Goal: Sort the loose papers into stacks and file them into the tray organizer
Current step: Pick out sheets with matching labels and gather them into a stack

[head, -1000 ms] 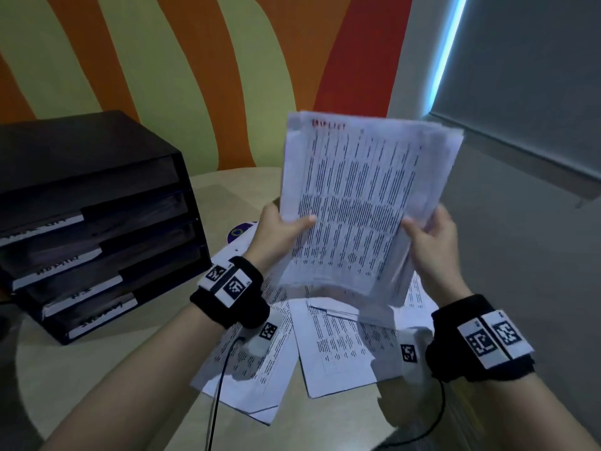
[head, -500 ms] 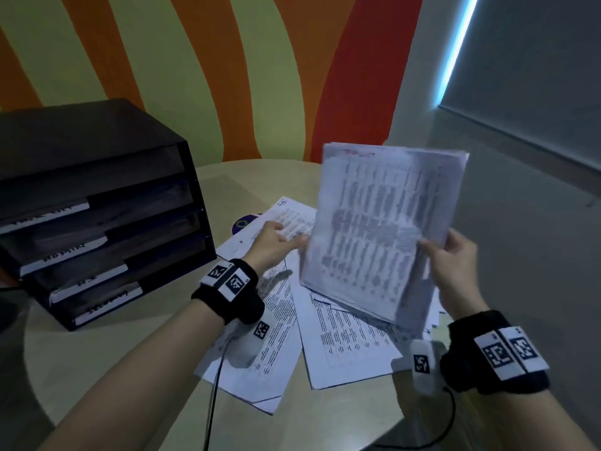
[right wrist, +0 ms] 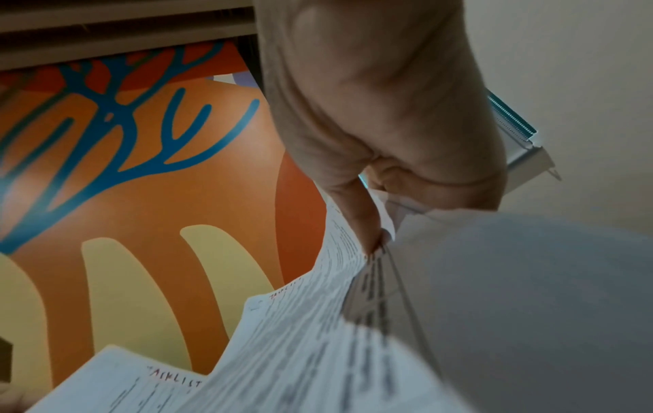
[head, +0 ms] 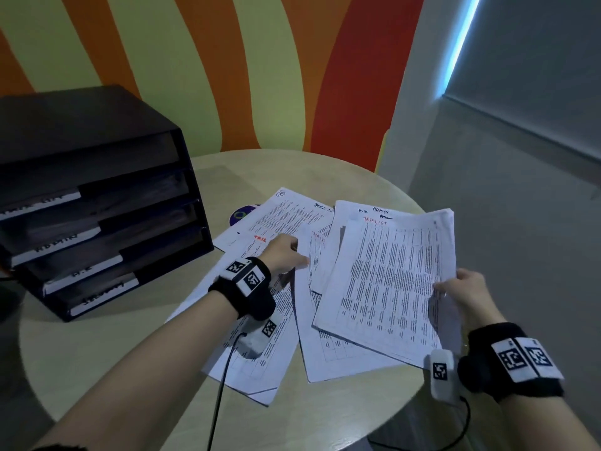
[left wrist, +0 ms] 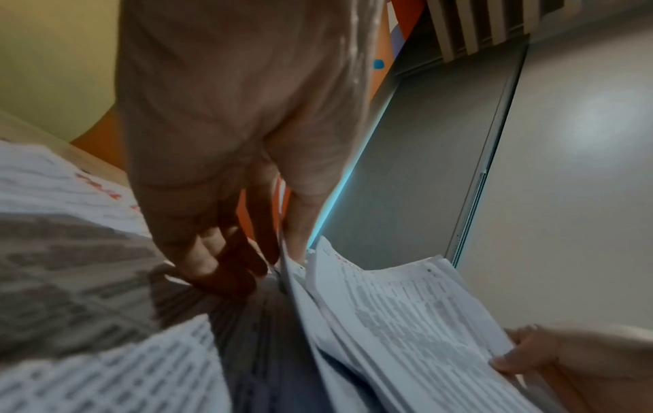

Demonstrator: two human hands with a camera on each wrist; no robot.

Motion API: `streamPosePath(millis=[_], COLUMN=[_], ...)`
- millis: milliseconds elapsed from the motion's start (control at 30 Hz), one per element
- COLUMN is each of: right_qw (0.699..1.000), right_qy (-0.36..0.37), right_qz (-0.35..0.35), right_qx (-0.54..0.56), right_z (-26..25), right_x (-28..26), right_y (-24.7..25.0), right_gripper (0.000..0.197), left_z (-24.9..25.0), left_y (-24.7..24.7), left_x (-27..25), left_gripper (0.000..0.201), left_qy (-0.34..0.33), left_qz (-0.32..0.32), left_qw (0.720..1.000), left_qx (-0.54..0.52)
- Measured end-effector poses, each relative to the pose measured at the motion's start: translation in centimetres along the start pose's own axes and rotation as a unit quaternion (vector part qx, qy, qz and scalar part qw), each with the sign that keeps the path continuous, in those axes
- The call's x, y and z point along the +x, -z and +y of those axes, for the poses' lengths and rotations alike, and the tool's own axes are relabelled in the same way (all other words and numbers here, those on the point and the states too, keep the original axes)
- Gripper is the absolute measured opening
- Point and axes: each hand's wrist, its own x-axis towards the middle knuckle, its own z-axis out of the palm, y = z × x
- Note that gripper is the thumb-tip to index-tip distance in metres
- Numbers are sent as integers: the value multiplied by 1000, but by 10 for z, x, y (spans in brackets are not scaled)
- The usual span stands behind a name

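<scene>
The right hand (head: 468,288) held a gathered stack of printed sheets (head: 390,281) by its right edge, thumb on top and fingers (right wrist: 367,223) curled underneath, so the stack hung tilted just above the papers spread on the round counter (head: 97,346). Red lettering at its head read as a task list. From where I stood it looked like a light bundle but a floppy one: pinched along one side only, the free left edge sagged and the sheets fanned slightly, as the left wrist view showed with the edges splayed apart. I judged it would slide out of square easily, smooth paper against smooth paper, and crease if squeezed hard at one corner. A grip at the middle of a long edge, or both hands on opposite edges, would have kept it flatter.

The left hand (head: 283,255) was down among the loose papers (head: 260,320) on the counter, and its fingers (left wrist: 198,251) were bent onto a sheet, with the thumb beside the raised edge of another page; it seemed to be pinching or lifting that page, though I could not be sure the grip was closed. A single sheet like that would be limp, best peeled up by a corner or edge.

The black tray organizer (head: 97,206) stood at the left of the counter, well apart from both hands, with white labels on the fronts of its shelves. A purple disc (head: 242,213) peeked out from under the far sheets.
</scene>
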Motion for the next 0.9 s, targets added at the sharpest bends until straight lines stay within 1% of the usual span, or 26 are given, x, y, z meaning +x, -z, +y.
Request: streamPosePath(millis=[33,67,100,167,200,267,333,367,400,467,500,533,600,633,700,767,867,900], right_qw=[1000,1000,1000,1000,1000,1000,1000,1000,1000,1000,1000,1000,999,999,997,995,988,985], right_qy=[0,1,3,1,-3,-9,-9,-9,-7,-1,2,7,15,19,35,59,70,70], right_qz=[-2,-5,-9,-15,-17,-19,-20,-22,-24,-26,-26,-27,-36,-45,-63,-76,-121,-137], right_qx=[-2,-3,-3,-1,-1,-4,-4,-4,-4,-8,-9,-7,0,7,20,27,59,75], right_z=[0,0,1,1,2,3,4,3,3,1,-1,-3,-7,-11,-16,-22,-32,-36], right_x=[0,1,2,1,2,2,1,0,0,0,-1,-1,-3,-7,-12,-18,-27,-29], right_y=[-1,-2,-4,-5,-5,-5,-5,-5,-5,-7,-8,-9,-12,-14,-18,-20,-25,-27], right_gripper=[23,24,25,25,25,24,23,23,23,24,24,23,22,23,23,24,27,26], left_z=[2,2,2,3,4,8,16,19,24,26,22,20,16,15,16,18,15,14], left_y=[-4,-8,-9,-3,4,26,54,70,86,116,130,141,153,155,155,146,117,104], left_x=[-2,-3,-4,-7,-9,-12,-20,-23,-30,-38,-38,-39,-40,-41,-43,-43,-39,-36], left_gripper=[29,33,35,26,22,22,18,16,15,31,35,32,14,9,13,17,17,18], left_qy=[1,-1,-3,-8,-15,-38,-64,-80,-99,-144,-160,-168,-176,-182,-187,-183,-143,-132], left_qz=[-15,-14,3,64,108,204,289,318,335,357,364,367,364,361,350,331,289,264], left_qw=[1000,1000,1000,998,994,977,947,932,921,907,900,895,886,881,877,886,918,930], left_qx=[6,17,28,24,10,-56,-124,-156,-172,-172,-177,-189,-228,-247,-271,-267,-229,-217])
